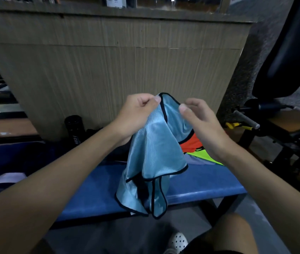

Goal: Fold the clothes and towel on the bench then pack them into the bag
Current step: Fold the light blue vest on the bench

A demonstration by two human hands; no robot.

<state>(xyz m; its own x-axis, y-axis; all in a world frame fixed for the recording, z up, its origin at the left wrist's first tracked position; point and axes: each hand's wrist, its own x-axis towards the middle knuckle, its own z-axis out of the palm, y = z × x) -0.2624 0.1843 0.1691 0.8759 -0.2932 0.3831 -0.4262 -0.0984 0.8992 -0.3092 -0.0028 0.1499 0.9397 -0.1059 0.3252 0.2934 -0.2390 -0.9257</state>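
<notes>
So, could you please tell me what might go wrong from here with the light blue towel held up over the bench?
Only the left hand clearly pinches the light blue towel; whether the right hand grips it is unclear, so the top edge may slip. Its bunched lower corners hang past the front edge of the blue bench and could brush the floor. The orange and neon-yellow garment lies close behind and might get snagged.

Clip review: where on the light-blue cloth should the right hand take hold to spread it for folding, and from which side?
The black-trimmed top hem, coming from the right, thumb in front. The light-blue cloth hangs bunched from the left hand's pinch, and that hem runs across to the right hand, so sliding along it should find the next corner.
</notes>
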